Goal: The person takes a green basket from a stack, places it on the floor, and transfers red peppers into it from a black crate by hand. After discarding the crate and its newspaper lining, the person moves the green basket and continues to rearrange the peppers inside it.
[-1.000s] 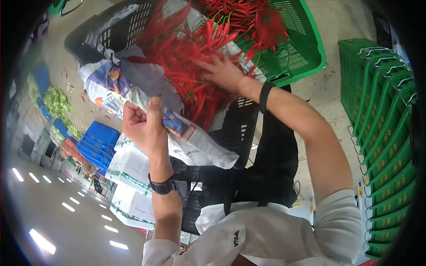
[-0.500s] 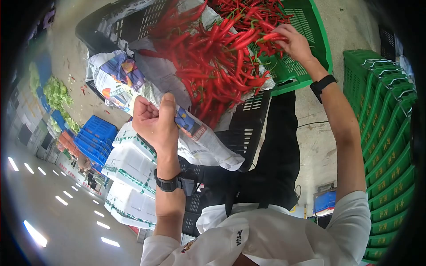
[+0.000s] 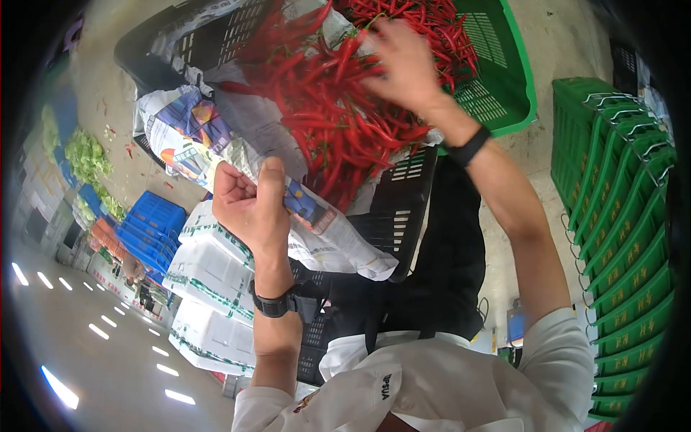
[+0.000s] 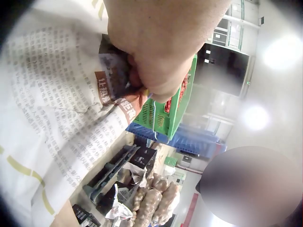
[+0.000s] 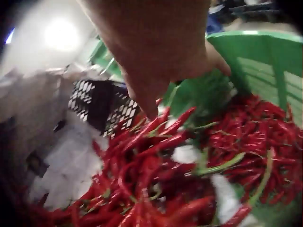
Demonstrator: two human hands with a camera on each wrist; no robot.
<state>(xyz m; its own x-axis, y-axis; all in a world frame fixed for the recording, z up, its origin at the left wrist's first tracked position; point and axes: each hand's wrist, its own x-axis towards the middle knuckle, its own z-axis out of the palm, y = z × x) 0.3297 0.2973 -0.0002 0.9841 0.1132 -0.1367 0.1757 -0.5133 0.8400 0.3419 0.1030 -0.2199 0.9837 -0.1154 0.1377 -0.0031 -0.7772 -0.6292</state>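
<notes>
Your left hand [image 3: 252, 205] pinches the edge of the newspaper [image 3: 194, 133] at the near left side of the black crate [image 3: 392, 225]; the thumb lies straight and the fingers are curled in. Your right hand [image 3: 407, 68] is open, with the fingers spread over the far right part of the same crate. One fingertip seems to touch the red peppers [image 3: 338, 133], but blur hides whether any pepper is taken. These peppers lie in a heap on the paper inside the black crate; more are in the green basket [image 3: 531, 101], just beside its right side.

For good handling, pinch the paper firmly but do not pull hard, because a thin sheet may tear. With the right hand, it is better to lift few peppers at a time, lightly, near the stems, so the skins do not get broken and none fall between crate and basket.

About writing: the newspaper carries dense Chinese print and coloured pictures, too small for me to read surely. The stacked green crates [image 3: 612, 209], well apart to the right of the black crate, bear yellow Chinese characters, also unclear. Your shirt [image 3: 446, 374] seems to show "DPSUA"; its first letter is doubtful.
</notes>
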